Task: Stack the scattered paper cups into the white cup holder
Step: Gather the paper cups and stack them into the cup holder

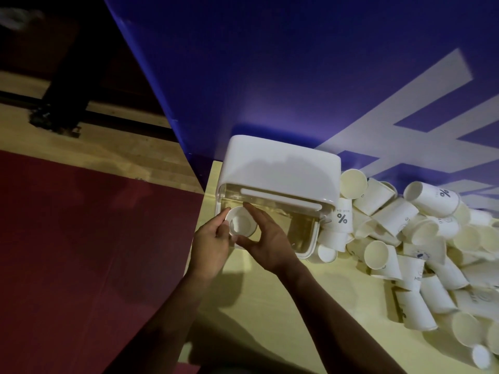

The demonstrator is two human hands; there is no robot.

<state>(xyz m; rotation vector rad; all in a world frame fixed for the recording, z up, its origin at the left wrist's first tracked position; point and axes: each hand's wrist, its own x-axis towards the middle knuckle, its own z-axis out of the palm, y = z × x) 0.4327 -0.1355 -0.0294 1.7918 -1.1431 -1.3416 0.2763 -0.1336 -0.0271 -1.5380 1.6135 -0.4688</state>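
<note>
Both hands' fingers [225, 215] pinch a round white paper cup [241, 222].

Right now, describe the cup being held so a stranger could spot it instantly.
Find the white cup holder against the blue wall. At its clear front's left end, the left hand and right hand grip one cup. It alone is held, mouth up; the rest lie heaped to the right.
</note>
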